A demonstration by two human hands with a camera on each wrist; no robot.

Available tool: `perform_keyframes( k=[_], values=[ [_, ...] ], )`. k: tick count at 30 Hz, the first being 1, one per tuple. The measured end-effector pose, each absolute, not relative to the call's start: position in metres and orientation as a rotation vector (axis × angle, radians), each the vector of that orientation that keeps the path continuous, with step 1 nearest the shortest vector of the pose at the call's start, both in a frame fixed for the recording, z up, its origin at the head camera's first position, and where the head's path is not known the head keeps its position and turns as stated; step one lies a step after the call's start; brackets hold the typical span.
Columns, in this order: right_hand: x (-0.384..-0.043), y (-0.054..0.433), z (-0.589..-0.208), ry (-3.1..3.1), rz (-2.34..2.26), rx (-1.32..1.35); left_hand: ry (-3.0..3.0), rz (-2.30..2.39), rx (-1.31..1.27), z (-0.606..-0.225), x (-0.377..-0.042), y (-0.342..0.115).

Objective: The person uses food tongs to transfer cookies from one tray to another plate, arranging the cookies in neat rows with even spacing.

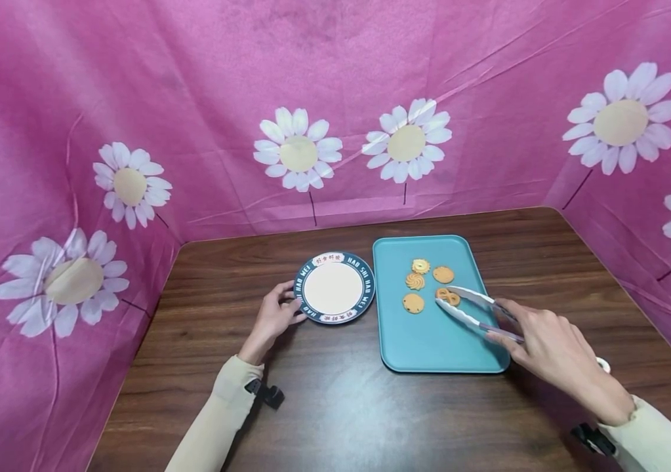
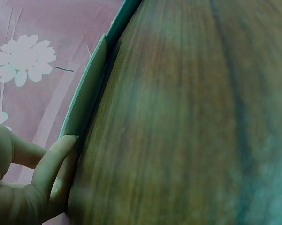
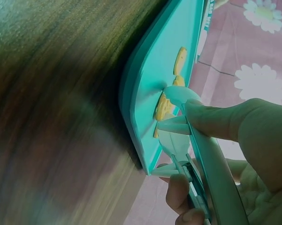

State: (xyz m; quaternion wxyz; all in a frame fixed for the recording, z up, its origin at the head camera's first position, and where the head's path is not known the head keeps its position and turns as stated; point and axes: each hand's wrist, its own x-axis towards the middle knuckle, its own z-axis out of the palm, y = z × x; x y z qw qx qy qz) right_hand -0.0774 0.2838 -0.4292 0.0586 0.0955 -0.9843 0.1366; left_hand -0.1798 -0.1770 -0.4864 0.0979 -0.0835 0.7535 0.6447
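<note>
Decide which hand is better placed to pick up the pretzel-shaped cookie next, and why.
Probably the right hand: it holds the tongs, whose tips flank the cookie; the left hand holds the plate, farther away.

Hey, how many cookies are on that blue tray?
5: a scalloped cookie farthest back, a swirled cookie just nearer, a plain round cookie to their right, a pretzel-shaped cookie between the tongs, and a dotted cookie front left. None looks hidden.

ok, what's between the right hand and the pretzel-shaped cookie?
The tongs, held in the right hand over the tray, tips either side of the pretzel-shaped cookie. Shows in the head view.
</note>
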Motion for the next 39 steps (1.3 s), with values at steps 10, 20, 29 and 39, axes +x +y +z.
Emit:
perform_keyframes(
  k=[10, 20, 29, 39],
  values=[
    [-0.083, 0.281, -0.427, -2.948, 0.393, 0.347, 2.246, 1.898, -0.249, -0.487, -0.18, -0.177],
    [-0.092, 0.273, -0.422, -2.946, 0.393, 0.375, 2.246, 1.899, -0.241, -0.488, -0.181, -0.177],
    [-0.102, 0.26, -0.418, -2.932, 0.385, 0.415, 2.253, 1.885, -0.244, -0.487, -0.182, -0.178],
    [-0.115, 0.244, -0.42, -2.9, 0.391, 0.477, 2.238, 1.907, -0.251, -0.488, -0.182, -0.178]
  ],
)
